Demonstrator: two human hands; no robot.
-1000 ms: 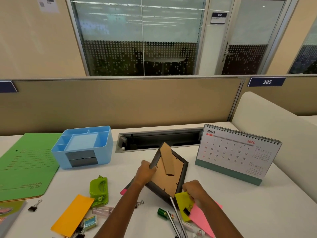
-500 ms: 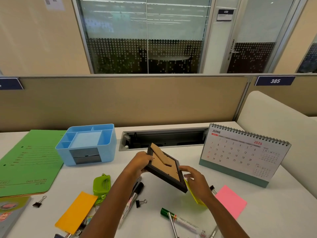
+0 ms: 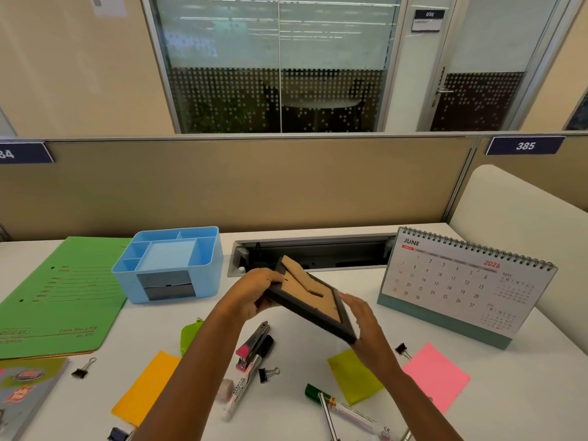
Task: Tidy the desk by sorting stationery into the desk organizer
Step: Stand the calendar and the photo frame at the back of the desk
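Organizer point(image 3: 168, 265): blue, on the desk's far left-of-centre, against the partition; compartments open upward and look bare; grey drawer fronts face the viewer.
Picture frame point(image 3: 313, 302): held above the desk centre, back side up, tilted down toward the right; its front face is hidden.
Left hand point(image 3: 254, 294): fingers curled around the frame's far-left corner; fingertips hidden behind the frame.
Right hand point(image 3: 362, 319): fingers straight and together, pressed along the frame's near-right edge.
Stapler point(image 3: 256, 340): lies under the frame, partly covered by the left forearm.
White marker point(image 3: 240, 389): beside the stapler; label too blurred to read.
Green marker point(image 3: 343, 410): near edge, crossed by a thin rod that runs out of view.
Yellow-green note point(image 3: 354, 375): partly under the right wrist.
Pink note point(image 3: 437, 375): right of it, lying flat.
Orange note point(image 3: 146, 388): near-left, one corner behind the forearm.
Green item point(image 3: 189, 337): mostly hidden by the left arm; kind cannot be told.
Binder clips: one point(image 3: 83, 369) by the folder, one point(image 3: 267, 374) near the white marker, one point(image 3: 402, 349) beside the pink note.
Green folder point(image 3: 60, 297): touches the organizer's left side; cut off at the left.
Calendar point(image 3: 461, 284): stands right, well apart from the organizer.
Open room: bare desk point(image 3: 318, 281) between organizer and calendar, behind the frame.
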